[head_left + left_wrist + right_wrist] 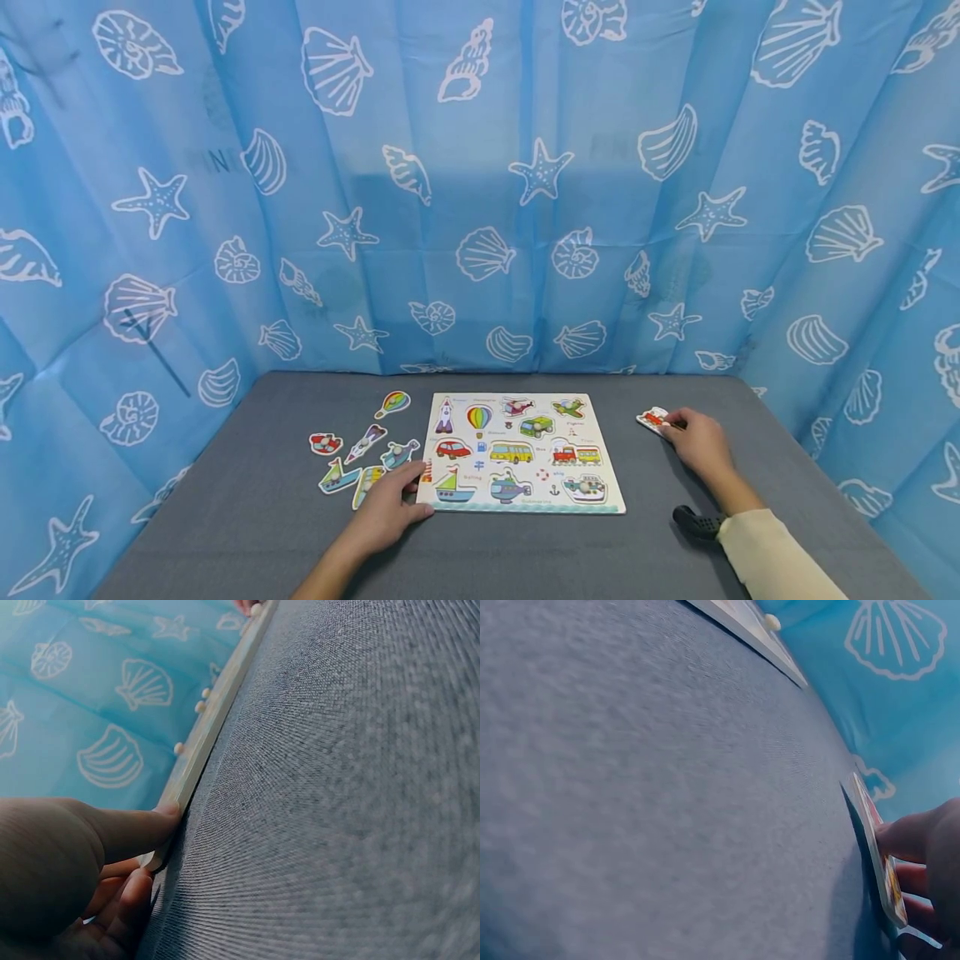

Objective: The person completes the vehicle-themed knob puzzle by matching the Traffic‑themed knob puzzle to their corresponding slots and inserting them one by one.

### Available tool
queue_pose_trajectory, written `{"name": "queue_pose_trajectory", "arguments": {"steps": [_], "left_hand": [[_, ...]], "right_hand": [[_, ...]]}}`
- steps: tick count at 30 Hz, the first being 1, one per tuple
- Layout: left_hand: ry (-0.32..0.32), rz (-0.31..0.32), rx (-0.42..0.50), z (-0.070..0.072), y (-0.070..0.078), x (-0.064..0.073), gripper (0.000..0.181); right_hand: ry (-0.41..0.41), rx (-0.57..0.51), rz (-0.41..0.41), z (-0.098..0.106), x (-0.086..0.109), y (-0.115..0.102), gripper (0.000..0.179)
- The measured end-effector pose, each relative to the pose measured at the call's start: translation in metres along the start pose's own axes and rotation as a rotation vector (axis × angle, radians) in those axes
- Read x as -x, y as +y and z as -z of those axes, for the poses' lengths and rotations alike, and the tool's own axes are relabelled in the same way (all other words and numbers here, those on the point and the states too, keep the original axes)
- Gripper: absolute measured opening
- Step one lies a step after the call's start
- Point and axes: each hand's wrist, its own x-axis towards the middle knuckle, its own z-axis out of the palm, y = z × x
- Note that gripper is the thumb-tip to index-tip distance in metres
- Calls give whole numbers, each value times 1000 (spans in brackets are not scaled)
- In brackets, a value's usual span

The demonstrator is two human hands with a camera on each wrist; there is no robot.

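A white wooden puzzle board with pictures of vehicles lies on the grey table. My left hand grips its near left corner, the thumb against the near edge and the fingers at the left side. In the left wrist view the thumb presses on the board's edge. Well to the right of the board, my right hand pinches a red train puzzle piece. The right wrist view shows this piece tilted on edge at the fingers, its shadow on the cloth beside it.
Loose pieces lie left of the board: a balloon, a rocket, a red piece, a sailboat, a submarine and a yellow bus partly behind my left hand. A blue shell-patterned curtain hangs around the table.
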Motion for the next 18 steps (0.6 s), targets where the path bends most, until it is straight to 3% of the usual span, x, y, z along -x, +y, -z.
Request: {"name": "queue_pose_trajectory", "arguments": {"steps": [18], "left_hand": [[-20,22,8,1,1,0,62]], "right_hand": [[-4,-38,115,-9,17,-16,17]]}}
